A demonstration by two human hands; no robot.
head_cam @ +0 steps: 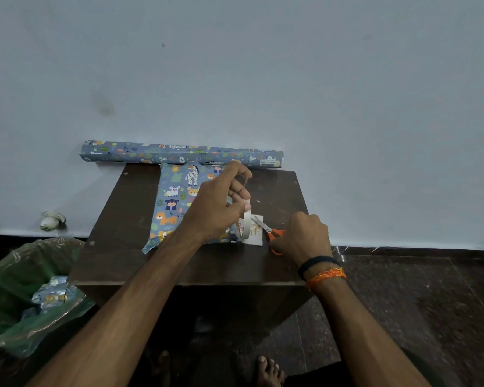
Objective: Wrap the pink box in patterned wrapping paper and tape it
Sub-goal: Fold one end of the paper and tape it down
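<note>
**Wrapping station, tape being cut**

Dark wooden table (118,261) against pale wall. Box in animal-print paper (176,202) lies mid-table. Left hand (221,202) pinches tape roll (247,227) above it. Right hand (302,236) grips orange scissors (274,233), blades open. Paper roll (179,155) along wall.

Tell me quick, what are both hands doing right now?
Left hand: grips the white ring-shaped tape roll, pulling out a strip.
Right hand: grips the orange-handled metal scissors, blades at the tape.
</note>
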